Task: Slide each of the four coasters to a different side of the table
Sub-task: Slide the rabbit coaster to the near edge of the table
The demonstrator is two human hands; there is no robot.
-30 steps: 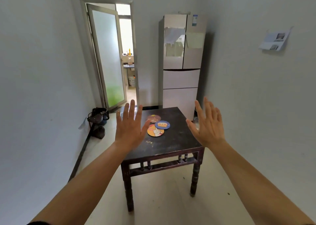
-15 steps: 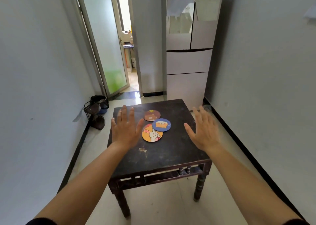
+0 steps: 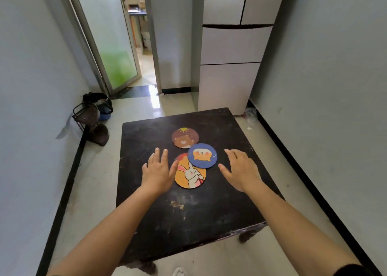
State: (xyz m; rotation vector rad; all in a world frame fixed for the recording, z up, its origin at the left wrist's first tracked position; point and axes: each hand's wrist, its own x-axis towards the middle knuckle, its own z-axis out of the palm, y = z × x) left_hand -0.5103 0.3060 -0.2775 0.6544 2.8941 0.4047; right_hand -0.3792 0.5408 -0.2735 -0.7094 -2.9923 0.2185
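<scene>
**Head view: three coasters in sight, both hands empty**

Three coasters are visible clustered mid-surface: a brown bear coaster (image 3: 185,137), a blue coaster (image 3: 202,155) overlapping an orange rabbit coaster (image 3: 190,174). The left hand (image 3: 156,172) and right hand (image 3: 240,172) flank them, grip open, holding nothing. The dark wooden surface (image 3: 201,217) stands before a white fridge (image 3: 232,66).

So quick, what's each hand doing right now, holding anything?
Left hand: open, fingers spread, holding nothing, beside the rabbit coaster.
Right hand: open, holding nothing.
</scene>
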